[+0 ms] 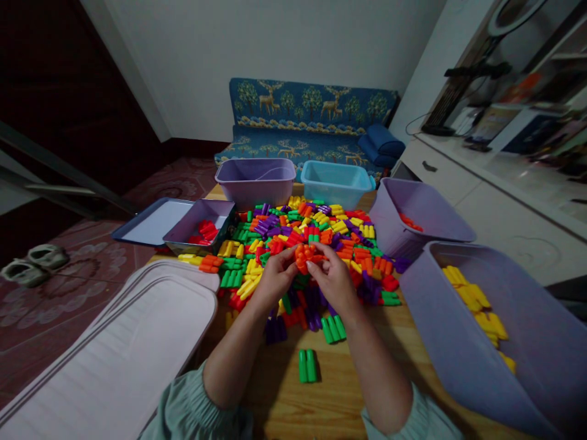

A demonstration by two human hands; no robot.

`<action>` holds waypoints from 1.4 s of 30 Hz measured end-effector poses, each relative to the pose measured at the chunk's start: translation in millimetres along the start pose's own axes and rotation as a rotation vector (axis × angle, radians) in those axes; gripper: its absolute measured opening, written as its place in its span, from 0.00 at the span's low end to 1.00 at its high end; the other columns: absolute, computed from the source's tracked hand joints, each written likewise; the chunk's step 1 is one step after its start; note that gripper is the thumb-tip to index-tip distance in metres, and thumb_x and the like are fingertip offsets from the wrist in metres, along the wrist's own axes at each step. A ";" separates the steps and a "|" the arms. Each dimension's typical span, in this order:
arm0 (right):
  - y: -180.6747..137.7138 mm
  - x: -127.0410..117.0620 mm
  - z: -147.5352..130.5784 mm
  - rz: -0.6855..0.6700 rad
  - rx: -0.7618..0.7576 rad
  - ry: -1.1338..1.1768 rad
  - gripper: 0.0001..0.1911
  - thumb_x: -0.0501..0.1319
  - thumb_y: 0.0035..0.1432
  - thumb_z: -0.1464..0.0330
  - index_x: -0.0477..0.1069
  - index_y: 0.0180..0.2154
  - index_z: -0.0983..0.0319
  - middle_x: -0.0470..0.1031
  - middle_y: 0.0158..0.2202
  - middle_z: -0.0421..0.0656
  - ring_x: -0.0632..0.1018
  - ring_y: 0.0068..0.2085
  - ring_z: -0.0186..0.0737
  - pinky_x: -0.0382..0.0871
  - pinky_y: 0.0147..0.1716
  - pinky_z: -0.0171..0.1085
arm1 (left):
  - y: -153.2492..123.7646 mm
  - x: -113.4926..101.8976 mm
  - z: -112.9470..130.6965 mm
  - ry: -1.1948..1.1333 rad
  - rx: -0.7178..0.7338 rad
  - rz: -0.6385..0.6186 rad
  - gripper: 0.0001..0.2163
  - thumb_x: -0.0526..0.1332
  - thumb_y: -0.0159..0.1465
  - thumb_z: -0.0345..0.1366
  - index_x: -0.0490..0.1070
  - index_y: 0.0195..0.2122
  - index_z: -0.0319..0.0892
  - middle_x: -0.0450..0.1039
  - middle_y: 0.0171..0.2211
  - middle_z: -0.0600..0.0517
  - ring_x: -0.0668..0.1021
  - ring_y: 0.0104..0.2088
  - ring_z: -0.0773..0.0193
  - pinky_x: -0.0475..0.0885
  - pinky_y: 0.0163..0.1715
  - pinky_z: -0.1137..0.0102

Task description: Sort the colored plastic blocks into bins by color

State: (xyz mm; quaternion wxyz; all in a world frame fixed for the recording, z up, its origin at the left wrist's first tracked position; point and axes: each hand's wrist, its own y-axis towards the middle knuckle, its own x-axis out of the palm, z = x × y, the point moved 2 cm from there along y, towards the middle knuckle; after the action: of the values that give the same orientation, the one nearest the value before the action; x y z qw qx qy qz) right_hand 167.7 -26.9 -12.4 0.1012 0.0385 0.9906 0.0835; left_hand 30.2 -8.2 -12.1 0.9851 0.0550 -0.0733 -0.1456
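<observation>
Both my hands meet over the near middle of a big pile of plastic building pieces (263, 226) in red, orange, yellow, green and purple. Between my left hand (279, 272) and my right hand (334, 275) is a small cluster of orange building pieces (304, 255). Fingers of both hands are closed around it from either side. A pair of joined green pieces (307, 366) lies on the wooden table (284, 403) between my forearms. Just above that sits a green three-part piece (333, 329), at the pile's near edge.
Around the pile stand a purple bin (255, 183), a blue bin (337, 180), a bin with red pieces (413, 211), a large bin with yellow pieces (486, 342) and an open tin with red pieces (199, 220). White lids (137, 342) lie left. A patterned sofa (312, 116) stands behind.
</observation>
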 end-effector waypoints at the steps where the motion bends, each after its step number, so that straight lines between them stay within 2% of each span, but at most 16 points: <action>1: -0.3 -0.6 0.1 -0.005 0.003 -0.028 0.21 0.61 0.53 0.65 0.67 0.50 0.60 0.76 0.46 0.47 0.79 0.38 0.38 0.75 0.35 0.36 | 0.1 -0.8 -1.3 0.026 0.000 0.019 0.17 0.64 0.57 0.37 0.76 0.47 0.37 0.78 0.46 0.45 0.77 0.50 0.52 0.71 0.51 0.60; 5: -1.7 -1.5 0.1 0.023 0.050 -0.048 0.16 0.63 0.51 0.65 0.67 0.42 0.60 0.77 0.33 0.41 0.78 0.31 0.38 0.72 0.29 0.35 | 1.4 -4.0 -9.5 0.103 -0.014 0.089 0.19 0.63 0.58 0.36 0.75 0.50 0.38 0.76 0.49 0.44 0.76 0.50 0.52 0.72 0.50 0.59; 7: -1.4 -2.7 -1.6 0.057 0.078 0.021 0.16 0.64 0.50 0.63 0.67 0.42 0.60 0.76 0.31 0.39 0.78 0.29 0.38 0.72 0.27 0.34 | 2.7 -5.0 -13.4 0.096 -0.011 0.099 0.20 0.63 0.58 0.37 0.73 0.53 0.38 0.76 0.50 0.43 0.77 0.48 0.52 0.73 0.48 0.59; 10: 0.6 -8.6 -5.4 0.147 0.132 0.212 0.20 0.67 0.48 0.63 0.68 0.43 0.60 0.77 0.34 0.40 0.78 0.28 0.37 0.72 0.26 0.34 | 4.5 -7.7 -17.3 0.125 0.044 0.133 0.21 0.64 0.58 0.37 0.72 0.53 0.39 0.75 0.50 0.43 0.78 0.46 0.54 0.73 0.48 0.60; 12: 2.6 -15.6 -7.5 0.208 0.180 0.365 0.21 0.68 0.45 0.64 0.70 0.43 0.61 0.77 0.33 0.39 0.76 0.26 0.35 0.71 0.24 0.33 | 4.8 -9.7 -19.4 0.184 0.083 0.156 0.19 0.63 0.59 0.36 0.73 0.51 0.40 0.75 0.49 0.43 0.78 0.46 0.56 0.73 0.48 0.61; 15: 7.5 -30.6 -10.6 0.290 0.249 0.629 0.15 0.68 0.45 0.66 0.72 0.37 0.62 0.76 0.27 0.37 0.75 0.24 0.33 0.70 0.21 0.31 | 3.9 -10.8 -21.3 0.315 0.139 0.141 0.15 0.61 0.60 0.33 0.75 0.49 0.40 0.75 0.46 0.44 0.78 0.44 0.58 0.74 0.46 0.62; 18: 18.6 -54.7 -16.7 0.421 0.299 0.832 0.06 0.64 0.47 0.70 0.71 0.31 0.63 0.75 0.25 0.38 0.76 0.25 0.33 0.74 0.24 0.31 | 2.4 -9.7 -21.0 0.473 0.206 0.108 0.13 0.59 0.61 0.29 0.76 0.46 0.41 0.75 0.45 0.45 0.78 0.45 0.59 0.74 0.45 0.64; 22: 47.7 -98.9 -32.7 0.571 0.164 0.917 0.01 0.59 0.55 0.73 0.68 0.32 0.63 0.75 0.30 0.39 0.78 0.30 0.29 0.77 0.31 0.29 | 2.1 -8.2 -20.0 0.603 0.253 0.095 0.14 0.58 0.60 0.26 0.76 0.45 0.41 0.74 0.45 0.45 0.77 0.46 0.59 0.74 0.45 0.65; 25: 71.9 -126.6 -40.2 0.723 0.132 0.954 0.07 0.52 0.61 0.74 0.67 0.33 0.63 0.73 0.34 0.41 0.78 0.34 0.29 0.78 0.34 0.30 | 2.5 -7.6 -19.5 0.664 0.273 0.086 0.14 0.58 0.59 0.24 0.77 0.44 0.40 0.74 0.44 0.45 0.77 0.45 0.59 0.73 0.46 0.64; 27: 84.5 -136.8 -41.5 0.807 0.141 0.983 0.10 0.49 0.62 0.74 0.67 0.32 0.62 0.72 0.36 0.42 0.78 0.37 0.29 0.77 0.35 0.30 | 2.3 -7.4 -19.0 0.692 0.279 0.078 0.14 0.58 0.59 0.24 0.77 0.44 0.40 0.75 0.44 0.45 0.77 0.45 0.59 0.73 0.46 0.64; 30: 94.1 -139.7 -39.0 0.847 0.190 1.007 0.12 0.47 0.63 0.73 0.65 0.31 0.61 0.72 0.40 0.43 0.78 0.43 0.30 0.77 0.36 0.31 | 1.9 -7.2 -18.6 0.710 0.282 0.070 0.14 0.58 0.59 0.23 0.77 0.43 0.40 0.75 0.44 0.45 0.77 0.45 0.59 0.73 0.46 0.64; 33: 91.5 -130.1 -35.1 0.789 0.206 0.925 0.12 0.46 0.63 0.73 0.64 0.30 0.61 0.72 0.43 0.46 0.77 0.46 0.31 0.75 0.39 0.33 | 1.8 -7.1 -19.2 0.705 0.288 0.067 0.14 0.58 0.59 0.23 0.77 0.43 0.40 0.75 0.44 0.46 0.77 0.44 0.60 0.73 0.45 0.65; 36: 82.3 -104.5 -32.3 0.550 0.164 0.678 0.06 0.53 0.59 0.69 0.68 0.32 0.61 0.76 0.42 0.46 0.79 0.44 0.36 0.75 0.41 0.37 | 1.7 -7.3 -20.2 0.697 0.299 0.072 0.14 0.58 0.59 0.22 0.77 0.42 0.41 0.75 0.44 0.46 0.77 0.44 0.60 0.73 0.45 0.65; 37: 79.0 -92.5 -30.9 0.448 0.151 0.550 0.06 0.57 0.56 0.67 0.70 0.35 0.61 0.77 0.41 0.45 0.79 0.43 0.38 0.75 0.42 0.40 | 1.6 -7.5 -20.2 0.694 0.304 0.080 0.14 0.59 0.59 0.23 0.77 0.42 0.41 0.75 0.44 0.46 0.77 0.44 0.60 0.73 0.44 0.65; 39: 73.7 -65.7 -27.4 0.260 0.087 0.221 0.12 0.62 0.52 0.65 0.73 0.39 0.62 0.79 0.40 0.46 0.79 0.44 0.43 0.73 0.46 0.44 | 1.2 -8.0 -19.4 0.681 0.318 0.101 0.13 0.58 0.59 0.23 0.77 0.41 0.41 0.76 0.43 0.46 0.78 0.43 0.60 0.73 0.44 0.66; 42: 70.1 -27.7 -21.8 0.110 -0.110 -0.351 0.19 0.62 0.50 0.71 0.74 0.46 0.64 0.77 0.48 0.49 0.75 0.52 0.46 0.64 0.57 0.45 | 0.4 -8.5 -16.9 0.645 0.353 0.137 0.12 0.57 0.61 0.24 0.77 0.40 0.41 0.77 0.41 0.47 0.78 0.42 0.61 0.74 0.41 0.67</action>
State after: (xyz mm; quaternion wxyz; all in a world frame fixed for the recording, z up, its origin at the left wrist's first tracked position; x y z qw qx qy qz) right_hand 194.4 36.0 26.1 0.2696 0.1008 0.9482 0.1348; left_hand 25.0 -3.8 -29.8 0.9404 0.2620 0.2131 -0.0397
